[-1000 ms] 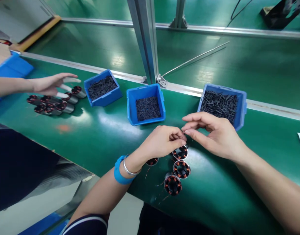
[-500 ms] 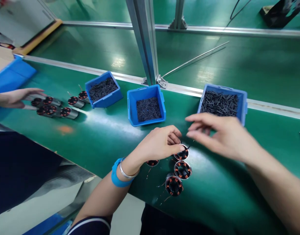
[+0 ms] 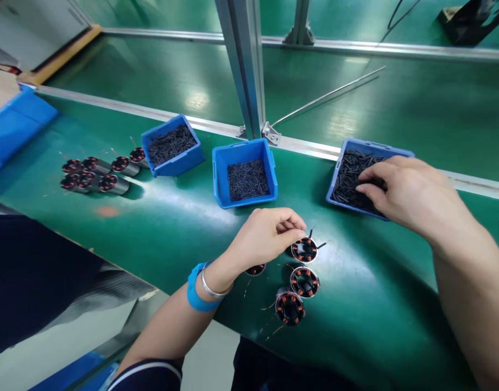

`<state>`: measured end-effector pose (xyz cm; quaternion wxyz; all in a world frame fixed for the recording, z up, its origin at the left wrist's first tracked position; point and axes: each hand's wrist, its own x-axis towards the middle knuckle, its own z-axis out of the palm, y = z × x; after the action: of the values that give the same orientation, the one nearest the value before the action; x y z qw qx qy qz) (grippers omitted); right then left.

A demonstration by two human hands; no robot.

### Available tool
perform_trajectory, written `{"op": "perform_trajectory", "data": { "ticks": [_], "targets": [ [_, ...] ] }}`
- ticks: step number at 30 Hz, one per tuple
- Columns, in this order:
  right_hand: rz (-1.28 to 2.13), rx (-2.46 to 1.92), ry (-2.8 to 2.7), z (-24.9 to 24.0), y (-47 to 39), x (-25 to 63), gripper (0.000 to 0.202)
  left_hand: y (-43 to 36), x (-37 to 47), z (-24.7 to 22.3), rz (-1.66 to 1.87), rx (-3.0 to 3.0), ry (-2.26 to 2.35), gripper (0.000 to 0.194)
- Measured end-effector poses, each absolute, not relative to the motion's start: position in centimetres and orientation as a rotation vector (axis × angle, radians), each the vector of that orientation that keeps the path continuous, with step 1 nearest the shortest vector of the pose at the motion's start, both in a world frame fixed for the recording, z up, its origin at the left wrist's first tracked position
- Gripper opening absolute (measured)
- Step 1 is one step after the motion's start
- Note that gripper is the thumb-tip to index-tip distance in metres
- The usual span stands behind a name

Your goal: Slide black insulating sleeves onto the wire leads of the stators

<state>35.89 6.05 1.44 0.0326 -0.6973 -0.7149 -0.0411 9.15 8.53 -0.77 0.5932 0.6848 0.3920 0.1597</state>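
My left hand (image 3: 273, 233) is closed, thumb and fingers pinched at the upper left rim of a motor stator (image 3: 304, 250) with copper windings. Two short black sleeves stand out from that stator's wire ends. Two more stators (image 3: 305, 282) are lined up below it, and another stator (image 3: 256, 269) is partly hidden under my left wrist. My right hand (image 3: 399, 184) reaches into the right blue bin (image 3: 334, 190), its thumb and index fingertip slightly apart over the black sleeves (image 3: 349, 168). Its other fingers are hidden.
A middle blue bin (image 3: 220, 179) and a left blue bin (image 3: 171, 165) also hold small black pieces. Several stators (image 3: 114, 184) stand grouped at the left. A metal post (image 3: 247, 81) rises behind the bins, with a thin rod (image 3: 326, 98) leaning nearby.
My right hand has moved right from near the stator into the right bin. My left hand stays at the stator. Another person's hand has left the stators at the left.
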Motion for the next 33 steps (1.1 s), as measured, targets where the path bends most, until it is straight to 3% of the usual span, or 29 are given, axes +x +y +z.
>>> {"op": "perform_trajectory", "data": {
  "ticks": [10,14,18,33],
  "targets": [
    [-0.144,-2.129,-1.925,3.1,5.4,35.6,0.023,8.5,9.4,-0.5,0.366,1.588,0.895,0.009],
    [0.224,-1.819,-1.698,3.4,4.5,33.2,0.013,8.5,9.4,-0.4,0.366,1.611,0.892,0.010],
    [0.621,-1.360,-1.914,2.9,3.8,29.7,0.015,8.6,9.3,-0.6,0.359,1.631,0.872,0.011],
    [0.604,-1.359,-2.191,2.9,4.0,28.1,0.022,8.3,9.3,-1.0,0.397,1.555,0.820,0.018]
  ]
}}
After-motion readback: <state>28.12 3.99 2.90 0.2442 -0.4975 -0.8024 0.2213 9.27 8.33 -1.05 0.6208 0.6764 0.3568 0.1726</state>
